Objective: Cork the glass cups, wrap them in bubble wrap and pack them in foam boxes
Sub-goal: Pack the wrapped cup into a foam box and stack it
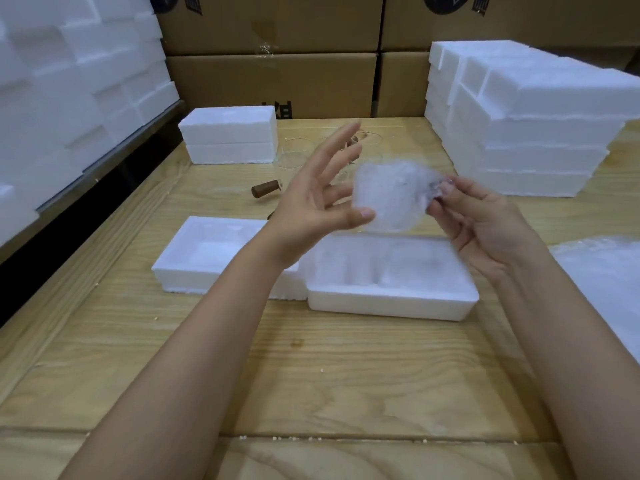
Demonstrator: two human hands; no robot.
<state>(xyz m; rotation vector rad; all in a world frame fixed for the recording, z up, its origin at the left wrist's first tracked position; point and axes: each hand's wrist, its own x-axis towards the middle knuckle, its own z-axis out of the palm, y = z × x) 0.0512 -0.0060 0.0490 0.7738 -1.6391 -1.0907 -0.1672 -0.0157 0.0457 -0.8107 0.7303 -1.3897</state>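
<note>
A bundle wrapped in bubble wrap (388,195) hangs in the air above the open foam box (391,299). My right hand (485,220) pinches the twisted end of the wrap at the bundle's right side. With its fingers spread straight, my left hand (318,195) is beside the bundle, its thumb touching the lower left of the wrap. A second open foam half (194,258) lies left of the box. Clear glass cups (294,152) stand further back on the table, partly hidden by my left hand. A brown cork (265,188) lies near them.
A closed foam box (228,135) stands at the back left of the wooden table (311,375). Stacked foam boxes (519,126) fill the back right, more foam (69,98) the left. Bubble wrap sheet (602,282) lies at the right edge. Cardboard cartons (277,81) stand behind.
</note>
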